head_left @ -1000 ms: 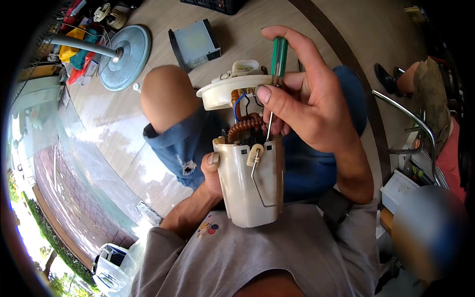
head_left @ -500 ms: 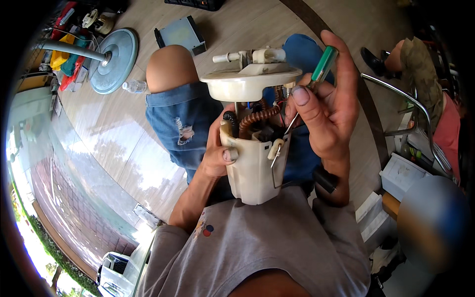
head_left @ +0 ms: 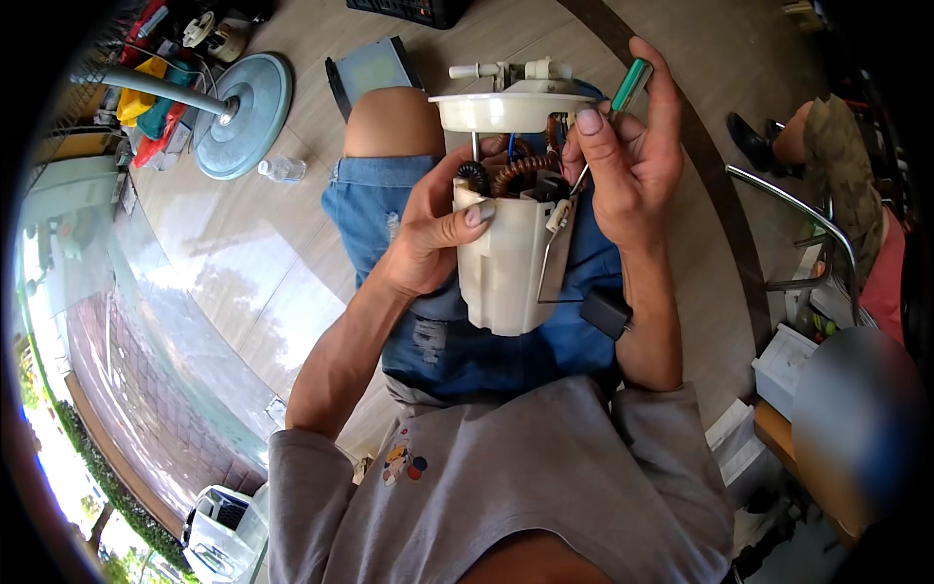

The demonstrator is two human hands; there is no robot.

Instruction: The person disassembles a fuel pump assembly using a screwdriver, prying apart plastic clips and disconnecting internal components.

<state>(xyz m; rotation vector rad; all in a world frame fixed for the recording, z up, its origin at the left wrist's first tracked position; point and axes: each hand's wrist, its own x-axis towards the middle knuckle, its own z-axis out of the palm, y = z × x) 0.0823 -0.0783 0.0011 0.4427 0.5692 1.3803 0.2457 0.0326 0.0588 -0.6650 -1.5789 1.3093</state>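
A cream plastic fuel pump module (head_left: 501,273) stands roughly upright above my lap. My left hand (head_left: 435,224) is wrapped round its left side, thumb on the cup near the upper edge. In my right hand (head_left: 632,165) is a screwdriver (head_left: 630,86) with a green handle, its thin shaft pointing down to the right rim of the cup, where the tip is hard to make out. The module's round lid (head_left: 511,112) sits above the cup, with a brown corrugated hose (head_left: 525,172) and wires between. A black float (head_left: 605,313) hangs on a wire arm at the right.
A round grey stand base (head_left: 243,117) and a plastic bottle (head_left: 282,169) are on the floor to the left. A flat metal box (head_left: 377,73) lies beyond my knee. At the right are a chrome chair frame (head_left: 803,209), a white bin (head_left: 786,365) and another person's leg (head_left: 793,136).
The fuel pump module has moved up and away from my chest, with both hands still on it and the screwdriver. The view has shifted slightly, and the float shows more clearly.
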